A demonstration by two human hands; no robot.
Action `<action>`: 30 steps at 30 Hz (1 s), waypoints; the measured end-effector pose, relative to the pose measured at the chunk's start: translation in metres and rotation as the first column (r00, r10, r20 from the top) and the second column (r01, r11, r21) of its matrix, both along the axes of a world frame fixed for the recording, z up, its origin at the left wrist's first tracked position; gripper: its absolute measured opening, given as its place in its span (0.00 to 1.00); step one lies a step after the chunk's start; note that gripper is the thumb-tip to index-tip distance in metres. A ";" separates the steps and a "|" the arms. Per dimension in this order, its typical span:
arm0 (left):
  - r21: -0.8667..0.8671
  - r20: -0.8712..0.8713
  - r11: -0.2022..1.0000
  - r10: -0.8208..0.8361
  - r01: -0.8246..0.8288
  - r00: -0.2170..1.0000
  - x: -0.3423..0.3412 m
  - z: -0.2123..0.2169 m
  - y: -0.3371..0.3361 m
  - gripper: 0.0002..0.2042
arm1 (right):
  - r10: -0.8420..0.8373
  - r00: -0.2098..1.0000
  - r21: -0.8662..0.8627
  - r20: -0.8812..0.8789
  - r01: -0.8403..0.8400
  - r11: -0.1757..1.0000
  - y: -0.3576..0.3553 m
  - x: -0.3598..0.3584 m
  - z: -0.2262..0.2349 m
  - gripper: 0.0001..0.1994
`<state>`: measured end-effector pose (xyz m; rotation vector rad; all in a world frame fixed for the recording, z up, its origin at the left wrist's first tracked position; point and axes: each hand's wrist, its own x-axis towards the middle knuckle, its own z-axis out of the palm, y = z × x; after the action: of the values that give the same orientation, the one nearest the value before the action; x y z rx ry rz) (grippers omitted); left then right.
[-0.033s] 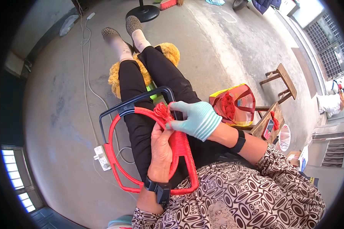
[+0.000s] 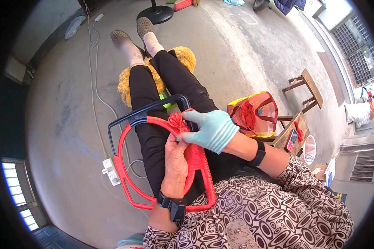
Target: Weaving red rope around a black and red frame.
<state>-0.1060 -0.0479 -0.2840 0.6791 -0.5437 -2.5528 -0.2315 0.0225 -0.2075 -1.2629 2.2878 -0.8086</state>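
Across my lap lies a black frame [image 2: 147, 110] with a rounded inner ring, much of it wound with red cord [image 2: 210, 189]. My bare left hand [image 2: 175, 164] is closed round the wrapped part, its thumb pressed near my right fingertips. A pale green glove with white stripes covers my right hand [image 2: 212, 130], which pinches a strand of red cord beside the frame's upper corner. A small looped bundle of the cord [image 2: 176, 121] sits between the two hands. The exact point under my fingertips is partly hidden.
To the right, a red and yellow bag [image 2: 253, 114] holds more red cord. Beside it stand a wooden bench [image 2: 282, 139] with a phone [image 2: 292, 140] on it and a wooden stool [image 2: 309, 89]. A power strip [image 2: 111, 171] and white cables lie on the left floor.
My gloved right hand has shifted slightly left, and the looped cord near its fingertips has changed shape a little. My left hand and the frame stay put.
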 end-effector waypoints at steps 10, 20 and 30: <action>-0.115 0.244 0.970 -0.183 0.216 0.952 0.003 0.012 0.000 0.16 | 0.222 0.915 -0.295 -0.337 -0.327 0.898 0.048 -0.038 0.000 0.11; -0.136 0.187 0.957 -0.229 0.256 0.955 0.007 0.018 -0.002 0.07 | -0.357 0.365 -0.073 0.860 0.780 0.622 0.178 -0.105 -0.056 0.07; -0.163 0.173 0.973 -0.133 0.161 0.976 0.005 0.022 0.002 0.07 | 0.025 0.435 -0.118 0.900 0.188 0.975 0.066 -0.045 -0.035 0.18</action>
<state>-0.1013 -0.0462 -0.2618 0.8118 -0.8942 -2.5582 -0.2766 0.0883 -0.2428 -0.4930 1.3650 -1.3649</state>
